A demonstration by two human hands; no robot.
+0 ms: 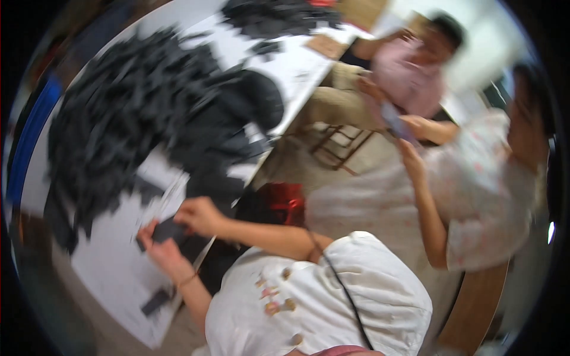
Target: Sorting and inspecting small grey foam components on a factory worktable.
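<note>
Between my two hands, over the white tabletop [107,267], is a flat dark grey piece of fabric [167,230]. My left hand [163,252] grips it from below, fingers along its left end. My right hand [202,216] pinches its upper right side, the fingertips partly blurred. Just beyond my hands rises a large heap of dark strips [124,107], seemingly the same material. A small dark rectangular piece [155,302] lies by itself near the table's front edge, beside my left wrist.
Another dark heap [267,16] lies at the table's far end, near a brown card [325,45]. On the right, one person in pink [412,80] sits and another in a pale patterned garment [487,196] holds a phone-like object [393,117]. A red shiny bag [285,203] is beside the table.
</note>
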